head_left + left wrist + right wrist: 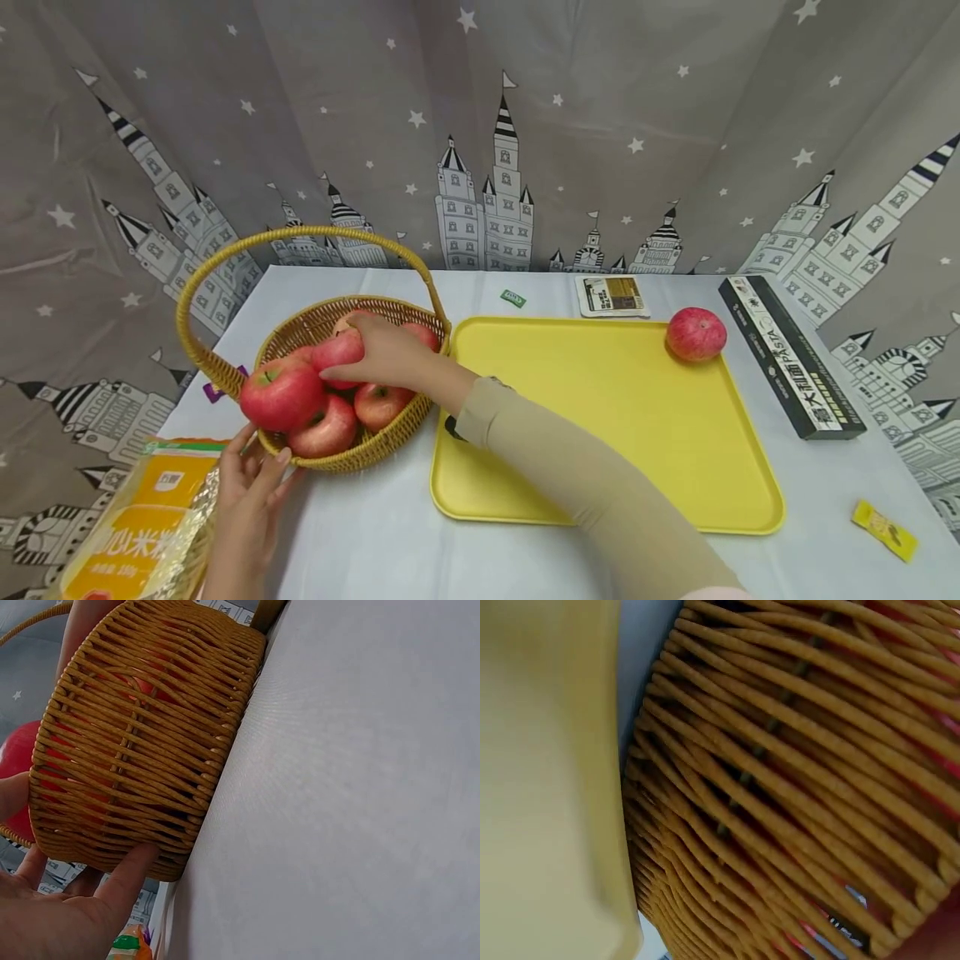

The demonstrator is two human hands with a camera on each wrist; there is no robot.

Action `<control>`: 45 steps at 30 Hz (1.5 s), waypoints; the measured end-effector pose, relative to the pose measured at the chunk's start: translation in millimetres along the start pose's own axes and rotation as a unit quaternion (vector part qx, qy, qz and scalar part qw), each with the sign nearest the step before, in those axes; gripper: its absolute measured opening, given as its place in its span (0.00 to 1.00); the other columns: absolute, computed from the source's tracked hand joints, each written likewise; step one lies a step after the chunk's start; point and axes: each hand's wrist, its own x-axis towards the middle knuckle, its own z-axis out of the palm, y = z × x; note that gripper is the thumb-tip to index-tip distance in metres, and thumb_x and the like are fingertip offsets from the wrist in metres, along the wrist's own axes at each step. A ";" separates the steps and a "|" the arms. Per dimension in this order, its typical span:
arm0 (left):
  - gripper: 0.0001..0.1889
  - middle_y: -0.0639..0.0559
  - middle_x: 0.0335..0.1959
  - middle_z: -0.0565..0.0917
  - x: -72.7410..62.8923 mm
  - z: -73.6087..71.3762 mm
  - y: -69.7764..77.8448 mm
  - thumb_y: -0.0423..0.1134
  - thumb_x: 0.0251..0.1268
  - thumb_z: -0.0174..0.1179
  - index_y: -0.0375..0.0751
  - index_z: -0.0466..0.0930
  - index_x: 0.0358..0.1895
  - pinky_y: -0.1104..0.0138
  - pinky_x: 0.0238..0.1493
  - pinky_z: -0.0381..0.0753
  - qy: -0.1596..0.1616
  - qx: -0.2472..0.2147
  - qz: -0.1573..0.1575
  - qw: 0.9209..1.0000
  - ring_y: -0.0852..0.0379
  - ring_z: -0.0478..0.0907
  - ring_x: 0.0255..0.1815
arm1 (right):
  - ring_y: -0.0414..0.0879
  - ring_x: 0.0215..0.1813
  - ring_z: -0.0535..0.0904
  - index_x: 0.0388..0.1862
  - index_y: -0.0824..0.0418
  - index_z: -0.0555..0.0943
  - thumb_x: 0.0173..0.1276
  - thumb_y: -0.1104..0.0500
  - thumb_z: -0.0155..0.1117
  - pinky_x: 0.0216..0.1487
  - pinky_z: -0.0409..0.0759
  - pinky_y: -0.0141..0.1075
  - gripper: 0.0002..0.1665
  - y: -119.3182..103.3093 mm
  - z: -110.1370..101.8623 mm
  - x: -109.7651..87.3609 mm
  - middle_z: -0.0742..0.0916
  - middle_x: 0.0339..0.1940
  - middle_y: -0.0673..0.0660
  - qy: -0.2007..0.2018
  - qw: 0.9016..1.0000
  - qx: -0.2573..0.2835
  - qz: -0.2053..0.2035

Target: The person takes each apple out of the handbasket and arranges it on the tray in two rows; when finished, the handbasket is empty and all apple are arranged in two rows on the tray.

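Observation:
A brown wicker basket [386, 450] with a tall hooped handle stands at the left of the table, full of several red apples [281, 393]. My right hand [393, 354] reaches into it from the right and grips an apple [341, 350] among the others, thumb toward me and fingers on the far side. At the basket's near left side, my left hand [251, 492] holds the rim and wall. In the left wrist view, the left hand's fingers [135, 874] press on the woven wall [142, 742]. The right wrist view shows the weave close up, with the right hand mostly hidden.
A yellow tray [600, 433] lies right of the basket, with a round red fruit [696, 334] at its far right corner. Around it are a black pasta box [791, 358], a white packet [611, 296], a green wrapper [513, 297] and a yellow sachet [885, 530]. An orange-yellow bag [142, 525] sits front left.

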 end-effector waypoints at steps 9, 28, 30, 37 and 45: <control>0.27 0.54 0.61 0.63 -0.8 -0.9 3.6 0.28 0.72 0.50 0.55 0.56 0.67 0.72 0.45 0.80 -0.022 0.000 0.018 1.000 0.65 0.70 0.58 | 0.33 0.42 0.73 0.46 0.47 0.76 0.53 0.47 0.71 0.42 0.73 0.21 0.22 0.6 -1.1 -1.2 0.78 0.42 0.43 0.035 0.999 0.014 0.016; 0.28 0.54 0.62 0.62 0.1 4.8 1.9 0.30 0.71 0.52 0.55 0.56 0.68 0.73 0.43 0.81 0.013 0.003 -0.008 1.000 0.61 0.67 0.59 | 0.58 0.57 0.68 0.68 0.67 0.65 0.48 0.57 0.78 0.53 0.77 0.53 0.50 138.7 -159.0 -200.8 0.73 0.57 0.65 0.167 0.972 -0.046 0.159; 0.28 0.55 0.62 0.62 1.3 4.7 1.4 0.30 0.71 0.52 0.55 0.56 0.68 0.73 0.43 0.81 0.013 0.005 -0.013 1.000 0.62 0.67 0.59 | 0.58 0.57 0.68 0.64 0.69 0.67 0.48 0.55 0.79 0.52 0.78 0.53 0.47 159.8 -167.3 -212.1 0.74 0.56 0.66 0.156 0.966 -0.059 0.195; 0.29 0.50 0.67 0.58 -1.7 2.5 2.3 0.32 0.72 0.52 0.56 0.54 0.70 0.74 0.43 0.81 0.024 0.023 -0.026 0.999 0.60 0.65 0.61 | 0.59 0.52 0.72 0.61 0.72 0.67 0.52 0.49 0.77 0.52 0.78 0.52 0.46 190.2 -168.6 -222.5 0.76 0.53 0.66 0.119 0.958 -0.065 0.253; 0.28 0.51 0.65 0.60 -1.9 5.0 4.9 0.30 0.72 0.51 0.55 0.55 0.69 0.73 0.44 0.81 0.004 0.018 -0.002 1.000 0.60 0.65 0.60 | 0.65 0.60 0.66 0.68 0.72 0.61 0.54 0.48 0.76 0.58 0.72 0.59 0.52 191.2 -166.2 -213.6 0.69 0.61 0.71 0.126 0.953 -0.114 0.251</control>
